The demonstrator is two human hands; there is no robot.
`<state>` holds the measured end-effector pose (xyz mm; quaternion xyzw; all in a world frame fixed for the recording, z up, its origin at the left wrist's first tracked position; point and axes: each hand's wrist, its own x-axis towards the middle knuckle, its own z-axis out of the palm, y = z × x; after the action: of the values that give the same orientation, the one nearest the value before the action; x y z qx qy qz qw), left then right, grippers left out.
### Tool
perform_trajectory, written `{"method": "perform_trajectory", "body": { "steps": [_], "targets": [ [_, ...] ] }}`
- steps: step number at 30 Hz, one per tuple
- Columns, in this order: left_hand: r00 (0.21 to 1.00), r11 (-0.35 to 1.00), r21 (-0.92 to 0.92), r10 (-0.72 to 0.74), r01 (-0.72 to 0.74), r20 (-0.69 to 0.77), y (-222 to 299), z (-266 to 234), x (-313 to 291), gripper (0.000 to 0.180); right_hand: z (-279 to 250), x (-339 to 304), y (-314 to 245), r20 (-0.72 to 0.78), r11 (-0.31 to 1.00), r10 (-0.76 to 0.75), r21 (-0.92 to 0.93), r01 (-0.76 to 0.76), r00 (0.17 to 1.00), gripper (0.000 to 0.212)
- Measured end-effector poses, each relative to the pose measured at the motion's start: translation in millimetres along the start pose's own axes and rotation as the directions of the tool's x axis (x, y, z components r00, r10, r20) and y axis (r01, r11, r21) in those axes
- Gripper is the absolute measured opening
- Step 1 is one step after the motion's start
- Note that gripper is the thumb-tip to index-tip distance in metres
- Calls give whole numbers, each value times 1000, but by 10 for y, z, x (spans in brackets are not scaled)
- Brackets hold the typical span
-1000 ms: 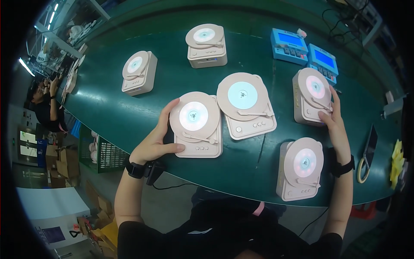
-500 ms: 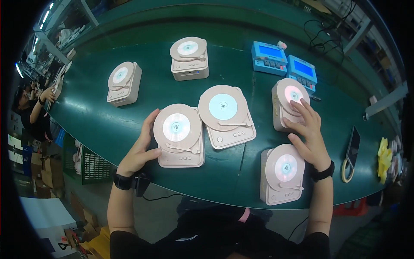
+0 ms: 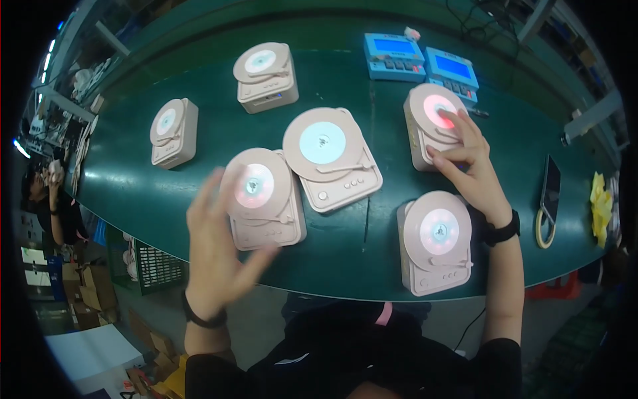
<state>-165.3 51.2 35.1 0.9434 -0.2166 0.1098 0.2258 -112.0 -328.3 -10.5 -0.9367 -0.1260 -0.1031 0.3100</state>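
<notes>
Several pale pink mini record players with lit discs rest on a green table. My left hand (image 3: 222, 243), blurred and open with fingers apart, hovers over the left edge of one record player (image 3: 282, 229) near the table's front. Touching that one on its right is a record player (image 3: 342, 189) with a pale blue-white disc. At the right, my right hand (image 3: 468, 156) bends its fingers over a record player (image 3: 420, 136) with a red-pink glow; a fingertip meets the disc and the thumb is at the lower left corner. Nearest its wrist stands another record player (image 3: 435, 266).
Two more record players (image 3: 276, 96) (image 3: 183, 136) stand at the back left. Two blue boxes with screens (image 3: 392, 70) (image 3: 452, 83) sit at the back. At right lie a phone (image 3: 550, 189), a tape roll (image 3: 546, 233) and yellow wrapping (image 3: 600, 209). A green crate (image 3: 156, 266) is below; another person (image 3: 56, 206) sits far left.
My left hand has let go of the front-left record player and lifted off its side. The right hand's fingers have shifted on the far-right one, whose disc glows redder. The whole view has shifted.
</notes>
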Motion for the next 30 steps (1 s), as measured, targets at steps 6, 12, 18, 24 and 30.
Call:
{"method": "perform_trajectory", "body": {
  "steps": [6,12,18,24,30],
  "targets": [
    [948,971,25,225,-237,225,494,341,154,67,16,-45,-18,-8,1000,-18,-16,18,1000,16],
    [963,985,-52,172,-165,206,476,366,194,64,1,-47,-12,4,1000,-10,-3,10,1000,20],
    [972,989,-50,149,-142,184,476,388,207,59,11,-49,0,6,1000,-9,-6,9,1000,23],
    [974,991,-65,125,-114,190,479,383,234,57,22,-52,-4,-8,1000,0,17,0,1000,23],
    [974,995,-68,86,-73,209,469,388,234,59,21,-51,8,-3,999,-40,-31,40,999,24]
  ]
}}
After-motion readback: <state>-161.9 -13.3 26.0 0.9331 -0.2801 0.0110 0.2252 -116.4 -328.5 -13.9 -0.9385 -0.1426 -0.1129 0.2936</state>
